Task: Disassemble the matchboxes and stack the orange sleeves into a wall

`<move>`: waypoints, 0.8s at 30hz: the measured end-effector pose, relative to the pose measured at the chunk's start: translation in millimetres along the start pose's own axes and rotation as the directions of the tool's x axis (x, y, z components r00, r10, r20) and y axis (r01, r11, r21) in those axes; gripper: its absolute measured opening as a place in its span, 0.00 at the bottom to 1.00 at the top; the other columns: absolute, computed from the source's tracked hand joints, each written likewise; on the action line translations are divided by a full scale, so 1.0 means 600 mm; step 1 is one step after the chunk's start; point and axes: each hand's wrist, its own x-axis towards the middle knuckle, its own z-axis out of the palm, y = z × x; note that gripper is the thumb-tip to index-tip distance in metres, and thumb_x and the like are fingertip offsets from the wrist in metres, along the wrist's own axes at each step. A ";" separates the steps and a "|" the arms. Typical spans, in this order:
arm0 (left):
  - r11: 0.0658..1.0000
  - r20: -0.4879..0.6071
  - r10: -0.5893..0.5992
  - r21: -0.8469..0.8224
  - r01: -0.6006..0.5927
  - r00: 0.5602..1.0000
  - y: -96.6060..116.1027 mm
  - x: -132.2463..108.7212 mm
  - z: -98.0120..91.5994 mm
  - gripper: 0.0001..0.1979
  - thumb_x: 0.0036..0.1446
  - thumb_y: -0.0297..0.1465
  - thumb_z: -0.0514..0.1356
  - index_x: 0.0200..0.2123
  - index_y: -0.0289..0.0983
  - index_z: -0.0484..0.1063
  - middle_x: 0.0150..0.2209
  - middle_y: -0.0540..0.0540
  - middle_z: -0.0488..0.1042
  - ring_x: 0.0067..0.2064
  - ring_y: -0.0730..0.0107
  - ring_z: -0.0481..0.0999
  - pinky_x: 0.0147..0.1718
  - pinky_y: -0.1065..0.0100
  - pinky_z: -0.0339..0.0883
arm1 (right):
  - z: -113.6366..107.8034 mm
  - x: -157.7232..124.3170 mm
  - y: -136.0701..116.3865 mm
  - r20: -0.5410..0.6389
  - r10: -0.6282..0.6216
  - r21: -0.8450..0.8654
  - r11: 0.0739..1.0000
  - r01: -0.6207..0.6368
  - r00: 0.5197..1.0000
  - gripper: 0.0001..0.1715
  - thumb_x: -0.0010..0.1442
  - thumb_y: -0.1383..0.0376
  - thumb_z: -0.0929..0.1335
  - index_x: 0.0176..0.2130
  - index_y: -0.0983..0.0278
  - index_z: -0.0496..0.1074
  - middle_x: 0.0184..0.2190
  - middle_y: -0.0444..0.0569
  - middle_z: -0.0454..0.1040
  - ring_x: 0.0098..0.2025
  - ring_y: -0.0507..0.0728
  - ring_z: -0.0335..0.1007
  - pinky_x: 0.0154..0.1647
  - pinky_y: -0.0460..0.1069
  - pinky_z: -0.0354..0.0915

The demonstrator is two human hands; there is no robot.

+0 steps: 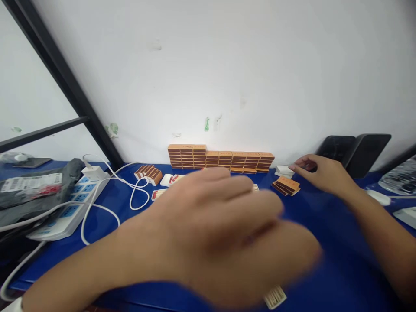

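The left hand (221, 221), blurred and close to the lens, has its fingers curled with the back of the hand towards the view; whether its grip has hold of anything cannot be told. It hides the middle of the shiny blue surface (338, 238), and a white tray of matchsticks (275, 297) shows just below it. The right hand (325, 172) has thumb and fingers bent close together at a small stack of white cardboard trays (284, 170); whether the grip is closed on one cannot be told. Just in front of that stack lie loosely piled orange-brown matchboxes (287, 185). Along the white wall (243, 78) stands a long stepped block of orange-brown matchboxes (186, 157), taller at its left end. To its left are a leaning row of similar boxes (148, 174) and white trays of red-tipped matches (171, 180), one partly covered by the left hand. A looping white cable (131, 201) lies near them, with a white power strip (73, 212) and a dark grey plastic parcel (32, 193) further left. Behind the right hand, two flat black objects (367, 154) lean against the wall.
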 end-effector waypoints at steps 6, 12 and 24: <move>0.994 0.219 -0.103 -0.018 0.109 0.970 -0.121 -0.002 0.066 0.11 0.69 0.36 0.60 0.35 0.37 0.73 0.33 0.48 0.76 0.32 0.70 0.70 0.30 0.65 0.58 | -0.019 -0.021 -0.020 0.412 -0.099 0.032 0.995 0.094 0.906 0.33 0.50 0.40 0.76 0.45 0.60 0.82 0.45 0.57 0.84 0.46 0.68 0.79 0.46 0.57 0.70; 0.928 0.440 -0.284 -0.098 0.360 0.852 -0.216 -0.027 0.120 0.10 0.64 0.38 0.63 0.34 0.38 0.77 0.30 0.48 0.77 0.30 0.70 0.71 0.28 0.65 0.55 | -0.020 -0.029 -0.022 0.344 -0.143 0.020 0.989 0.145 0.928 0.26 0.52 0.47 0.77 0.43 0.63 0.82 0.44 0.62 0.84 0.44 0.69 0.79 0.43 0.57 0.69; 0.946 0.288 -0.198 -0.194 0.260 0.937 -0.169 -0.027 0.197 0.31 0.67 0.47 0.64 0.64 0.34 0.69 0.59 0.36 0.77 0.57 0.53 0.77 0.49 0.59 0.70 | 0.036 -0.100 -0.190 0.107 -0.448 0.410 0.833 0.371 0.888 0.37 0.55 0.37 0.75 0.51 0.60 0.82 0.36 0.51 0.82 0.27 0.56 0.68 0.28 0.52 0.66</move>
